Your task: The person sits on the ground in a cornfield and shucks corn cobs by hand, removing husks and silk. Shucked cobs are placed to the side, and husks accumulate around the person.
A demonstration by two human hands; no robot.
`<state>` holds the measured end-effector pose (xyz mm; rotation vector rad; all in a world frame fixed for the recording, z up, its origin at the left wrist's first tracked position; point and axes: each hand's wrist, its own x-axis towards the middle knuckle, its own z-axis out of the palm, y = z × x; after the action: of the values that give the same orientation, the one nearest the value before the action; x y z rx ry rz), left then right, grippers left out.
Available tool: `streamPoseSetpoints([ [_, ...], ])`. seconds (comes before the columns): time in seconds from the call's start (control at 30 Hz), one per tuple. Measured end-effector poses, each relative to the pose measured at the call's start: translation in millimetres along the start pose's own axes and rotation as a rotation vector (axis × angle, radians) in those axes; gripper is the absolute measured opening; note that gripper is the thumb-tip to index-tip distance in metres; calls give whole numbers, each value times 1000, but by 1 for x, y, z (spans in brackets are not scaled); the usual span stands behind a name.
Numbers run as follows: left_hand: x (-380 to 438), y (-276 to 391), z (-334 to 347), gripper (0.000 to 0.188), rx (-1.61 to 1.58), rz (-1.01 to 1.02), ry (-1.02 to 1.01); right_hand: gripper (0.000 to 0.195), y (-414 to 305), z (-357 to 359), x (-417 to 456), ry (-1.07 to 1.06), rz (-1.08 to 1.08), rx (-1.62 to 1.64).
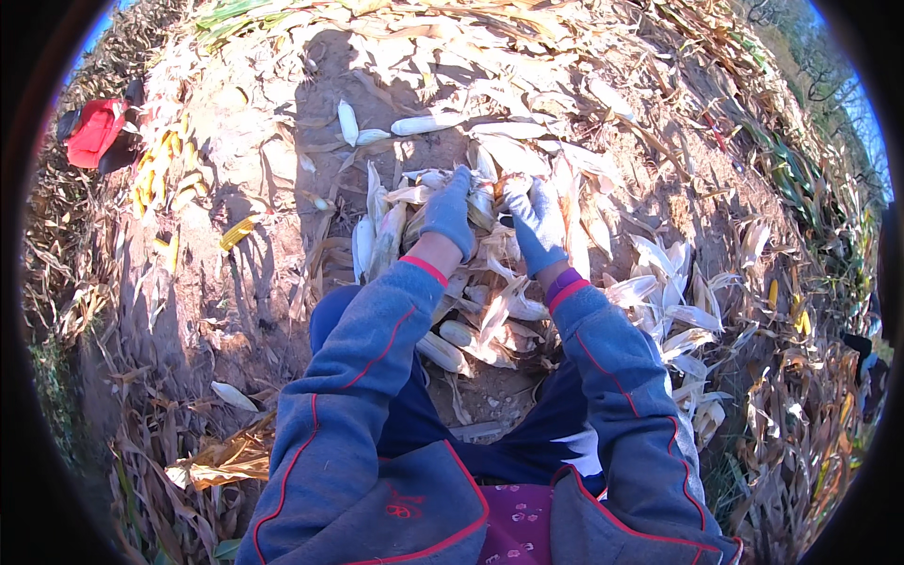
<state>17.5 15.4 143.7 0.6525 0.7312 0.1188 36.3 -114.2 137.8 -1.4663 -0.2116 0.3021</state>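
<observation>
My left hand (449, 212), in a grey knitted glove, is closed at the upper end of a partly husked corn ear (482, 205). Just to the right, my right hand (538, 224) wears a matching glove and reaches into dry husks with a brownish tuft (515, 185) at its fingertips. Its grip is hidden by the glove and leaves. Below both hands, unhusked corn ears (443, 353) lie heaped between my knees. Pale ears in husk (387, 240) lean beside my left wrist.
Several white-husked ears (426, 124) lie beyond my hands. At far left are a pile of bare yellow cobs (157, 169) and a red-and-black item (97, 133). A single yellow cob (237, 232) lies nearer. Loose husks (671, 282) are heaped at right, and dry stalks (798, 424) border the soil.
</observation>
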Motion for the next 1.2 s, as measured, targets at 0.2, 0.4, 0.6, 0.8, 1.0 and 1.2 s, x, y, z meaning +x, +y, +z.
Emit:
streamPoseSetpoints([
  [0.2,8,-15,-6,27,-97,-31,-176,37,29,-12,18,38,-129,-195],
  [0.4,-14,-12,8,28,-32,-20,-186,44,47,-33,46,305,-327,-265],
  [0.6,2,15,-29,33,-1,57,-141,27,-5,-123,57,584,-46,-54],
  [0.8,16,20,-46,25,109,49,39,25,18,-144,70,608,-408,-221],
  [1.0,38,25,-60,25,753,482,-49,42,-11,-102,54,459,-250,-198],
  [1.2,-36,-6,5,28,1054,307,-461,39,-6,-62,42,253,-351,-396],
])
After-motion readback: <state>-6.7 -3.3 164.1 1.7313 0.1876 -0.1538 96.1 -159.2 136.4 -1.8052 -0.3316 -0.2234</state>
